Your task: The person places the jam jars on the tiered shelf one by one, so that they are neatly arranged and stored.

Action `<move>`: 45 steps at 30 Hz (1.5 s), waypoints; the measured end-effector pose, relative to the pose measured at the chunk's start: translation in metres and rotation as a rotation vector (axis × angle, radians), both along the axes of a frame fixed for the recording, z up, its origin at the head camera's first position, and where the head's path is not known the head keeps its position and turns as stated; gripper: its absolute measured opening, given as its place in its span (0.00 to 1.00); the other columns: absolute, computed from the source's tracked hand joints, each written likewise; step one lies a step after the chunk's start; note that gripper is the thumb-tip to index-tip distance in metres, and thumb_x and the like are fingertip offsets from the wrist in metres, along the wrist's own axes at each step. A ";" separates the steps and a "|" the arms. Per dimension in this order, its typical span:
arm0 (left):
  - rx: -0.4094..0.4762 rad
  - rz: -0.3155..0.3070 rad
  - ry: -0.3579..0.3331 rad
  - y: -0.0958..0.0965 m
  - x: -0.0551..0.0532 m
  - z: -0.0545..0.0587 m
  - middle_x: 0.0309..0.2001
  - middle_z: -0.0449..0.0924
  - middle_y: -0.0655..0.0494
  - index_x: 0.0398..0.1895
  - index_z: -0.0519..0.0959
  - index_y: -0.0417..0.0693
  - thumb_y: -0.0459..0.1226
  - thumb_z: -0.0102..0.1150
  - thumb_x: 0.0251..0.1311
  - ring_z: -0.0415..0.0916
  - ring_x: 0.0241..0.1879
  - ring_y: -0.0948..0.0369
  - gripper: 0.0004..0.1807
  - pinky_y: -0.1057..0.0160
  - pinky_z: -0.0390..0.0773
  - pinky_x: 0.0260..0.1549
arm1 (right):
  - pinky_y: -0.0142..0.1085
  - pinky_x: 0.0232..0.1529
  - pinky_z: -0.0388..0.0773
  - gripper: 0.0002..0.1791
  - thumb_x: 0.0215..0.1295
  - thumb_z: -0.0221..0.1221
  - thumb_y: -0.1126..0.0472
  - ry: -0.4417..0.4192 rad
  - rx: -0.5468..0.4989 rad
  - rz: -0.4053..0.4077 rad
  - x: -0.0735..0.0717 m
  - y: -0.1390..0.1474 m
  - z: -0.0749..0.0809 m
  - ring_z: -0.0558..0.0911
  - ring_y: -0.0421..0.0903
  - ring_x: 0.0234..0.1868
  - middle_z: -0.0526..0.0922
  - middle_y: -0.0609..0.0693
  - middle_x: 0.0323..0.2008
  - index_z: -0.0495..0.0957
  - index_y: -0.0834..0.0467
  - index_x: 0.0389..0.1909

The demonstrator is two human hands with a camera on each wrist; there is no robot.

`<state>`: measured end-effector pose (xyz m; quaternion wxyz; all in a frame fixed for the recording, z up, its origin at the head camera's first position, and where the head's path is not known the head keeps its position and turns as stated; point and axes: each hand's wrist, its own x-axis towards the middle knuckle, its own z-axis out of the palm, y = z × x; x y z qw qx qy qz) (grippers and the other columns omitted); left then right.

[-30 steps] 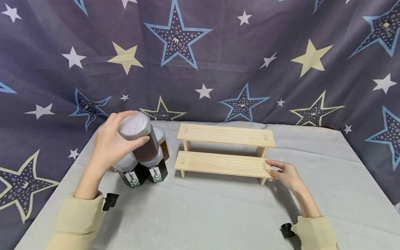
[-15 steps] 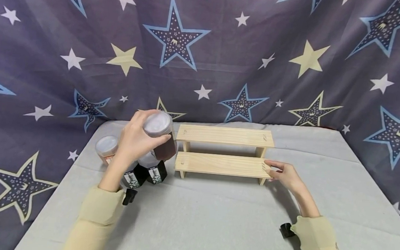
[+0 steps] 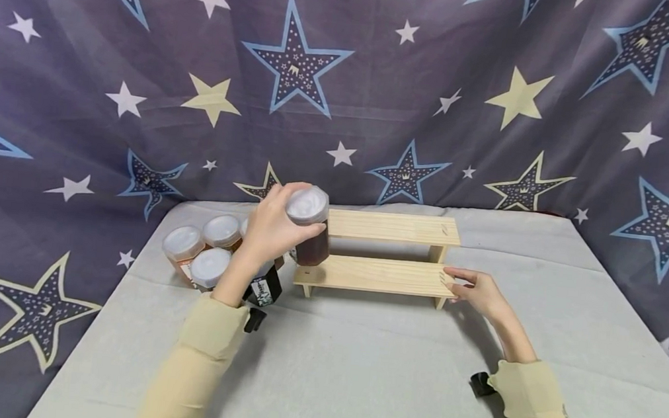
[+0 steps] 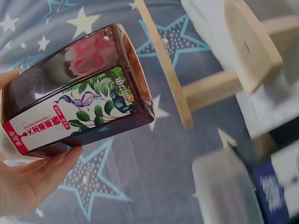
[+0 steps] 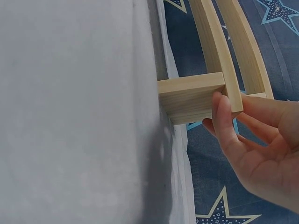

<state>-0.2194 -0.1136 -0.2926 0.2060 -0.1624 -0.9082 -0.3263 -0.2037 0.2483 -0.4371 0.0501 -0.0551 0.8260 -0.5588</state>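
Observation:
In the head view my left hand (image 3: pixel 270 226) grips a jar (image 3: pixel 313 246) near its top. The jar has a whitish lid, dark contents and, in the left wrist view, a label (image 4: pixel 91 107) with a bird and green leaves. It is raised over the left end of a two-tier wooden stand (image 3: pixel 385 276), hiding part of it; the left wrist view shows a gap between them. My right hand (image 3: pixel 479 295) pinches the right end of the lower board, thumb and fingers on its edge in the right wrist view.
Left of the stand, several lidded jars (image 3: pixel 183 243) cluster on the cloth-covered table (image 3: pixel 344 369), partly behind my left forearm. One nearer jar has a black label (image 3: pixel 266 287). A star-patterned curtain (image 3: pixel 368 92) hangs behind and at both sides.
My left hand has carried the jar rightward from above the cluster to the stand's left end. More jars in the cluster are uncovered. My right hand has stayed on the lower board.

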 end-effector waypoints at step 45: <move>-0.116 -0.066 -0.097 0.138 -0.053 0.002 0.42 0.70 0.54 0.55 0.67 0.61 0.55 0.63 0.37 0.72 0.36 0.58 0.36 0.58 0.72 0.32 | 0.38 0.30 0.78 0.23 0.57 0.54 0.66 0.086 -0.040 0.052 -0.003 0.005 -0.009 0.80 0.38 0.26 0.77 0.62 0.46 0.67 0.76 0.51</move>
